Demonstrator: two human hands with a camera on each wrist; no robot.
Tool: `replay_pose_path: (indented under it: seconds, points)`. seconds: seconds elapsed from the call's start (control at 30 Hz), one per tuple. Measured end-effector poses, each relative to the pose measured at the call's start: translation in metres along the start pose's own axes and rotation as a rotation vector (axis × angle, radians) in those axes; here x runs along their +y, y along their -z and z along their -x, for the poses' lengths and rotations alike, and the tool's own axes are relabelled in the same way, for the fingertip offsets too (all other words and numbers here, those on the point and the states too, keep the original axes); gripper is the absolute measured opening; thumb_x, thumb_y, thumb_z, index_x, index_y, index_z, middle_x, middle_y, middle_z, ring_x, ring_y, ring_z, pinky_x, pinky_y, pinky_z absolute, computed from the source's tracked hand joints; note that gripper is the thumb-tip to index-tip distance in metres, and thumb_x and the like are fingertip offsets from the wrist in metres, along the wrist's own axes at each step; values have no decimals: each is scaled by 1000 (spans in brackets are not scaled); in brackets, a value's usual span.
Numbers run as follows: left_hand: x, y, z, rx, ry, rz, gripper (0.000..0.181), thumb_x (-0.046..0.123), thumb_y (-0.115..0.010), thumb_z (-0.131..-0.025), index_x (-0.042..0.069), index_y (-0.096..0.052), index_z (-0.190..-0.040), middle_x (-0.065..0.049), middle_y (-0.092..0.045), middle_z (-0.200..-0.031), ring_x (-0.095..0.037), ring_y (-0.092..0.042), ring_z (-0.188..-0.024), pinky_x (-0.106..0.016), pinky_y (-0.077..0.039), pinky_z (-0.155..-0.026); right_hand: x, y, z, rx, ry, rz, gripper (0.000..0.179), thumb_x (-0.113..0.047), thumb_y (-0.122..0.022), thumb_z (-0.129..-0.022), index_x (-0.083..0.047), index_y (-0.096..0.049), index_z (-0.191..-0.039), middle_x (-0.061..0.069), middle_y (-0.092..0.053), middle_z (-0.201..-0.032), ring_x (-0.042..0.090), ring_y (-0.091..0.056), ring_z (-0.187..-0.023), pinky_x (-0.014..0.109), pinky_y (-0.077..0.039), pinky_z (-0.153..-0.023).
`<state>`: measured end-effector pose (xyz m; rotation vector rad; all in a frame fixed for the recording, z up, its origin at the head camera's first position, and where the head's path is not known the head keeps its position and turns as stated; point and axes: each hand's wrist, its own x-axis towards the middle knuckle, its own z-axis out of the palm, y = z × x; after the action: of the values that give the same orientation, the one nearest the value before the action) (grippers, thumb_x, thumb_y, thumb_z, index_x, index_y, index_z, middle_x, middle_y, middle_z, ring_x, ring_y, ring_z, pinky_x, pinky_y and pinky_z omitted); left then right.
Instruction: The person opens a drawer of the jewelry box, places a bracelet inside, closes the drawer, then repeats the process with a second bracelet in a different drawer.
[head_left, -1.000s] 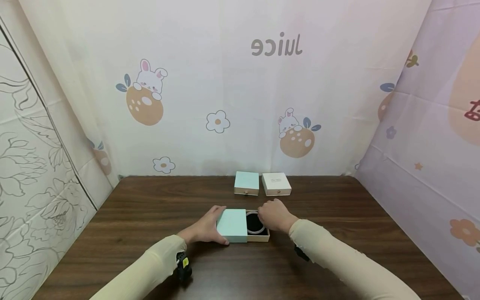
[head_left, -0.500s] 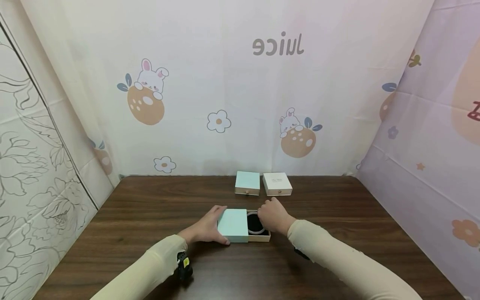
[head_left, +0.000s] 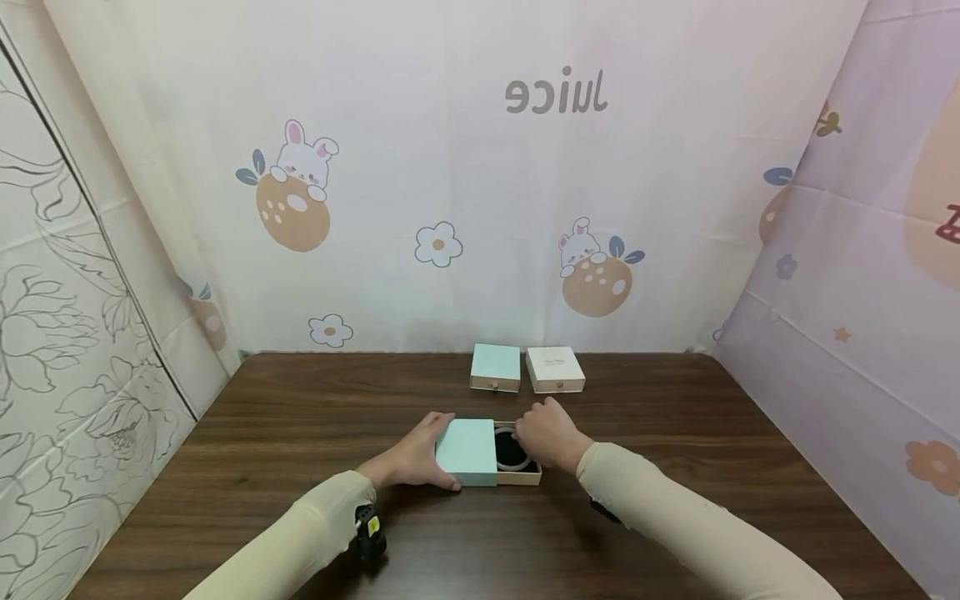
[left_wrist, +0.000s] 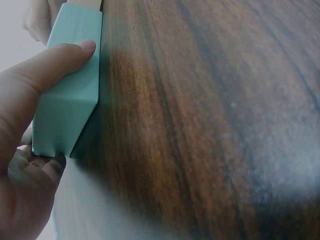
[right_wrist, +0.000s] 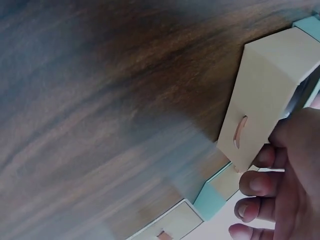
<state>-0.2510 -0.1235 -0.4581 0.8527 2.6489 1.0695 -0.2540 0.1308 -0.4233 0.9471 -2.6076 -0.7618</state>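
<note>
A mint-green sleeve box (head_left: 467, 450) lies on the table, its cream drawer (head_left: 517, 478) pulled partway out to the right. My left hand (head_left: 412, 457) grips the sleeve's left end; in the left wrist view the thumb (left_wrist: 67, 57) lies along its front side, fingers behind. Inside the drawer, a pale bangle (head_left: 516, 469) sits over a black lining. My right hand (head_left: 551, 435) is over the drawer's right side, curled fingertips pinching the bangle's right edge; the exact contact is hidden. In the right wrist view a small tab (right_wrist: 240, 132) shows on the drawer front.
Behind the open box stand a second mint-green box (head_left: 496, 362) and a white box (head_left: 555, 365) with small print, both with drawers pushed in. A printed curtain (head_left: 420, 183) hangs along the back edge of the brown wooden table (head_left: 315, 392).
The bangle has shifted slightly toward me within the drawer, its far rim a little farther from the drawer's back wall. Both hands stay in nearly the same places.
</note>
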Motion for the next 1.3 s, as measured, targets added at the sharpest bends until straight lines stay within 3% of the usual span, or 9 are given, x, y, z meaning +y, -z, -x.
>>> replay_pose_path:
  seconds: [0.17,0.33,0.47,0.57,0.67,0.8,1.03,1.3]
  points:
    - [0,0,1,4,-9,1,109,34,-87,-65,-4,-27,-147,-17,-35,-137,-26,-44,-112,-44,-39,-92,9,1,6,21,-72,-209,39,-30,-52,-98,-13,-51,-62,-2,-43,-53,14,-44,-50,29,-34,-50]
    - [-2,0,1,6,-6,0,108,34,-87,-65,-4,-27,-147,-16,-36,-137,-25,-44,-111,-45,-39,-92,17,0,13,-86,-187,-498,29,-24,-46,-101,-12,-52,-75,-2,-41,-56,13,-44,-50,33,-38,-50]
    - [-3,0,2,6,-2,-1,109,35,-87,-65,-3,-27,-147,-15,-36,-137,-24,-44,-111,-44,-40,-91,21,-2,20,-172,-273,-633,24,-24,-44,-101,-8,-58,-91,2,-49,-65,18,-53,-59,39,-44,-57]
    - [-3,0,2,7,-1,1,109,35,-87,-65,-3,-26,-147,-15,-36,-137,-24,-44,-111,-44,-40,-91,22,-4,26,-220,-293,-680,28,-24,-43,-102,-3,-60,-107,7,-60,-81,24,-61,-76,44,-48,-67]
    - [-2,-1,2,7,-1,-1,109,36,-87,-66,-3,-26,-147,-15,-35,-137,-24,-44,-111,-44,-40,-92,21,-6,32,-257,-291,-737,28,-24,-43,-102,-4,-61,-108,7,-61,-84,25,-61,-81,46,-48,-71]
    - [-3,-1,3,8,0,-5,109,36,-87,-66,-3,-26,-147,-14,-35,-137,-24,-44,-111,-43,-39,-92,18,-10,38,-263,-253,-812,22,-23,-43,-102,-10,-59,-96,0,-52,-73,18,-53,-69,43,-45,-68]
    - [-3,-1,4,12,-9,-3,108,35,-87,-66,-4,-27,-147,-15,-36,-137,-24,-44,-110,-44,-40,-91,11,-15,44,-188,-180,-888,15,-15,-43,-101,-10,-57,-100,-3,-50,-69,13,-47,-61,37,-42,-61]
    - [0,-1,3,7,-20,3,108,34,-87,-66,-4,-26,-147,-16,-35,-137,-25,-44,-111,-45,-40,-91,4,-17,45,-130,-191,-906,14,-13,-44,-100,-13,-55,-91,-3,-47,-64,13,-46,-59,38,-41,-57]
